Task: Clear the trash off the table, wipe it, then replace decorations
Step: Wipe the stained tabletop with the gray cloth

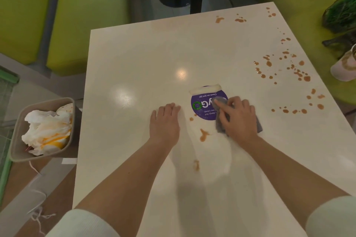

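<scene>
Wiping under way; brown spills remain across white table.

Small grey folded cloth (221, 127) pressed near the table's middle, partly over round purple sticker (204, 106), beneath right hand (238, 119) with fingers spread flat on it. Left hand (166, 121) flat, bracing on white laminate tabletop (144, 59), holding nothing. Recommended: firm overlapping strokes, nearest brown sauce smear (203, 134) first, then spatter toward right edge. Trash-filled beige bin (15, 140) beside left edge.

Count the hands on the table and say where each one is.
2. The left hand lies flat on the white table, just left of the purple sticker. The right hand presses a grey cloth over the sticker's right part.
</scene>
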